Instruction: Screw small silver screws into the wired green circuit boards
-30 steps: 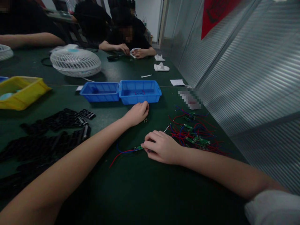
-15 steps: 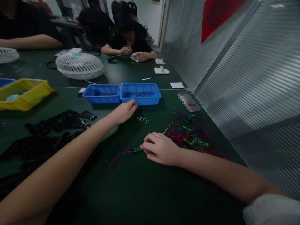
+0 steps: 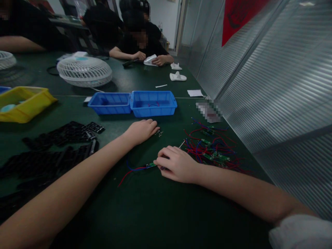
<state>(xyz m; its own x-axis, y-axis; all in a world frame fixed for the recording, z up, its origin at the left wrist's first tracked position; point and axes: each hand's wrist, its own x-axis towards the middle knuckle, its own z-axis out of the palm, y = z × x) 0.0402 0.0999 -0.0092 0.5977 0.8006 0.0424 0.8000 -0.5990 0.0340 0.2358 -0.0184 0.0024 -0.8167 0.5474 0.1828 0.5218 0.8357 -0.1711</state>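
My left hand (image 3: 143,131) reaches palm down to a small pile of screws (image 3: 159,133). Its fingers are stretched out, with the tips at the pile's left edge and partly over it; nothing shows held in them. My right hand (image 3: 178,164) is closed around the right end of a small green circuit board (image 3: 150,165), low over the table. Red and blue wires (image 3: 129,169) trail left from that board. A thin metal shaft (image 3: 182,144) sticks out beyond the right hand's knuckles; its other end is hidden by the hand.
Several wired circuit boards (image 3: 215,155) lie heaped at right. Black plastic parts (image 3: 59,148) spread at left. Two blue bins (image 3: 153,112) and a yellow bin (image 3: 28,107) stand farther back. A white fan cage (image 3: 84,72) and a co-worker's hands (image 3: 159,61) are across the table.
My left hand has come nearer, from beside the blue bin down to the screws, and its fingers have straightened. My right hand stays around the circuit board. The view has shifted slightly.
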